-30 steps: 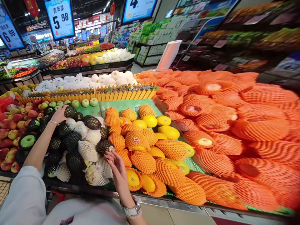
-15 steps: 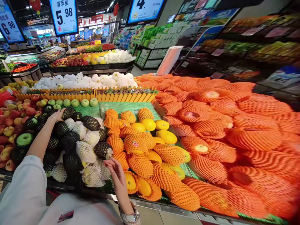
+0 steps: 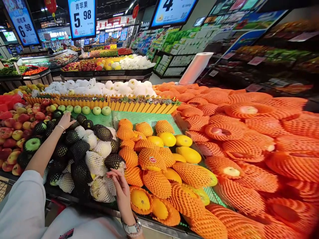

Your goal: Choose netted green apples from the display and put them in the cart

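My left hand (image 3: 64, 121) reaches to the far side of a pile of fruit in black foam nets (image 3: 102, 132). Its fingers are spread and rest on or just over the netted fruit, below a row of bare green apples (image 3: 86, 110). Whether they touch one is hard to see. My right hand (image 3: 121, 191), with a watch on the wrist, hovers at the near side with loosely bent fingers and nothing in them. Close to its fingertips lie fruit in white foam nets (image 3: 95, 163) and a black-netted one (image 3: 114, 161).
Yellow mangoes, some in orange nets (image 3: 157, 183), lie right of my right hand. Beyond them is a large heap of fruit in red-orange nets (image 3: 243, 146). Red apples (image 3: 18, 134) fill the left side. A yellow picket divider (image 3: 144, 105) and a plastic bag roll (image 3: 195, 68) stand farther back.
My view has turned, so the display sits farther right. My right hand has shifted slightly left relative to the fruit. My left hand stays over the same part of the pile.
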`<state>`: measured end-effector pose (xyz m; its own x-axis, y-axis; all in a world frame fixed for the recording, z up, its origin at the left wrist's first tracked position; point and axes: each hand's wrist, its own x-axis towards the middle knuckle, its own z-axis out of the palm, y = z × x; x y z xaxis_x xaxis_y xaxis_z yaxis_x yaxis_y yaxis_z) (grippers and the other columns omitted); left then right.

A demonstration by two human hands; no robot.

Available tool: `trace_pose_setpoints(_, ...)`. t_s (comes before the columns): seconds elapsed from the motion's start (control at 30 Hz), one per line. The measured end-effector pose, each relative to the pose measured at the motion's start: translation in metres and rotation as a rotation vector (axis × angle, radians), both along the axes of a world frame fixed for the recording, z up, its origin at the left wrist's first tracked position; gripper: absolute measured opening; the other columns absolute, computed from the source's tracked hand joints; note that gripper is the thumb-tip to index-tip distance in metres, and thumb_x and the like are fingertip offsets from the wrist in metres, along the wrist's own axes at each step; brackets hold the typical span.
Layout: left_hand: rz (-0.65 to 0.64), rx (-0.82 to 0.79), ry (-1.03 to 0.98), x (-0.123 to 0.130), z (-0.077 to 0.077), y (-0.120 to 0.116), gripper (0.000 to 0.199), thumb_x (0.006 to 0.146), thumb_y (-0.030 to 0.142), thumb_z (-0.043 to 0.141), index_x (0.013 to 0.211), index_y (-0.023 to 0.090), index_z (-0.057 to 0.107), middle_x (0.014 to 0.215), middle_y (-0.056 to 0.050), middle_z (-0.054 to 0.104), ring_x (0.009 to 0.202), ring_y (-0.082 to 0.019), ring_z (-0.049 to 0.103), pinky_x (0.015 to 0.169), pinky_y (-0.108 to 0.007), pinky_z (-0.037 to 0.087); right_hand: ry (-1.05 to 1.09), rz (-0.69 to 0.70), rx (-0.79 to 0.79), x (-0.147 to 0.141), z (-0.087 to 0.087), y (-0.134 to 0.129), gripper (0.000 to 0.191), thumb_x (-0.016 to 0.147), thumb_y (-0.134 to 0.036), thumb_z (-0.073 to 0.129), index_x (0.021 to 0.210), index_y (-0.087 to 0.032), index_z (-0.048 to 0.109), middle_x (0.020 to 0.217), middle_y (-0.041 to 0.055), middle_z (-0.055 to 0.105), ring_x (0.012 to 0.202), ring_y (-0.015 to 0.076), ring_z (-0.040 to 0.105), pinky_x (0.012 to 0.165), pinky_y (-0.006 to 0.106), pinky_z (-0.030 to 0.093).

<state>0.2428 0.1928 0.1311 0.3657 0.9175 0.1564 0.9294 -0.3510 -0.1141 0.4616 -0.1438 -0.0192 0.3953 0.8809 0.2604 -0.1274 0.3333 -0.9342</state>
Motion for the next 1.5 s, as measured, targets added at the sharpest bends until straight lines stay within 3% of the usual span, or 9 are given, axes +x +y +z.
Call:
trace_pose_setpoints(0.2, 0.076, -0.2, 0.071, 0.003, -0.004, 0.018, 0.095, 0.083, 0.06, 0.06, 0.147, -0.002, 0.026, 0.135, -0.034, 0.05, 0.13, -0.044, 0.046, 0.11, -0.063, 0.021, 0.005, -0.038, -0.02, 0.005, -0.007, -0.004, 0.028, 0.094, -0.041, 0.058, 0.112, -0.022, 0.063, 0.099, 0.0041, 0.069, 0.091, 0.0156, 0.064, 0.088, 0.028, 0.049)
trace_pose_setpoints(0.57, 0.016, -0.214, 0.144, -0.005, 0.003, -0.001, 0.094, 0.078, 0.047, 0.069, 0.152, 0.007, 0.026, 0.143, -0.025, 0.048, 0.14, -0.041, 0.034, 0.115, -0.061, 0.005, -0.039, -0.059, -0.026, 0.004, -0.009, -0.005, 0.027, 0.094, -0.04, 0.058, 0.112, -0.02, 0.062, 0.099, 0.0058, 0.07, 0.09, 0.0166, 0.065, 0.089, 0.032, 0.05)
trace_pose_setpoints(0.73, -0.12, -0.18, 0.07, -0.03, 0.033, -0.062, 0.086, 0.085, 0.035, 0.063, 0.154, 0.008, 0.021, 0.157, -0.017, 0.032, 0.15, -0.031, 0.015, 0.121, -0.046, 0.011, -0.077, -0.009, -0.024, -0.006, -0.008, -0.005, 0.026, 0.095, -0.037, 0.057, 0.113, -0.02, 0.062, 0.098, 0.0055, 0.07, 0.09, 0.0167, 0.066, 0.088, 0.033, 0.051)
trace_pose_setpoints(0.87, -0.367, 0.126, -0.276, -0.112, 0.04, -0.147, 0.054, 0.096, 0.043, 0.046, 0.143, 0.018, 0.043, 0.147, -0.009, 0.048, 0.144, -0.024, 0.033, 0.121, -0.044, 0.02, -0.123, 0.012, -0.052, -0.013, -0.013, -0.001, 0.028, 0.094, -0.039, 0.056, 0.113, -0.019, 0.062, 0.098, 0.0069, 0.069, 0.09, 0.0183, 0.065, 0.089, 0.036, 0.05)
trace_pose_setpoints(0.97, 0.031, 0.288, -0.477, -0.203, -0.001, -0.213, 0.047, 0.094, 0.048, 0.041, 0.13, 0.019, 0.055, 0.138, -0.008, 0.055, 0.134, -0.024, 0.046, 0.117, -0.041, 0.031, -0.128, 0.002, -0.06, -0.021, -0.017, 0.002, 0.029, 0.092, -0.041, 0.057, 0.109, -0.017, 0.064, 0.095, 0.0076, 0.069, 0.087, 0.0197, 0.065, 0.087, 0.038, 0.05)
trace_pose_setpoints(1.03, 0.462, 0.315, -0.515, -0.258, -0.05, -0.256, 0.051, 0.093, 0.047, 0.034, 0.127, 0.015, 0.054, 0.133, -0.013, 0.057, 0.129, -0.027, 0.049, 0.111, -0.043, 0.038, -0.139, 0.008, -0.065, -0.027, -0.018, 0.005, 0.028, 0.091, -0.041, 0.058, 0.105, -0.017, 0.065, 0.093, 0.0077, 0.068, 0.085, 0.0201, 0.064, 0.085, 0.038, 0.049)
trace_pose_setpoints(1.13, 0.816, 0.203, -0.484, -0.305, -0.137, -0.319, 0.048, 0.091, 0.034, 0.023, 0.114, 0.009, 0.056, 0.109, -0.022, 0.064, 0.106, -0.032, 0.062, 0.094, -0.05, 0.049, -0.203, 0.028, -0.066, -0.039, -0.017, 0.008, 0.024, 0.091, -0.038, 0.058, 0.101, -0.017, 0.066, 0.09, 0.0068, 0.068, 0.085, 0.0197, 0.063, 0.084, 0.036, 0.048)
trace_pose_setpoints(1.3, 1.003, -0.222, -0.401, -0.311, -0.255, -0.397, 0.02, 0.076, 0.028, 0.048, 0.086, 0.021, 0.063, 0.082, -0.012, 0.068, 0.08, -0.029, 0.069, 0.069, -0.041, 0.057, -0.23, 0.131, -0.045, -0.066, -0.01, 0.012, 0.02, 0.094, -0.034, 0.056, 0.102, -0.02, 0.066, 0.088, 0.0053, 0.069, 0.081, 0.0187, 0.064, 0.08, 0.036, 0.05)
trace_pose_setpoints(1.5, 1.059, -0.306, -0.321, -0.314, -0.301, -0.421, 0.032, 0.075, 0.047, 0.051, 0.09, 0.021, 0.061, 0.097, -0.016, 0.066, 0.101, -0.041, 0.065, 0.066, -0.05, 0.056, -0.259, 0.227, -0.027, -0.085, -0.007, 0.009, 0.016, 0.096, -0.029, 0.054, 0.104, -0.021, 0.066, 0.089, 0.0036, 0.069, 0.08, 0.016, 0.064, 0.077, 0.032, 0.052)
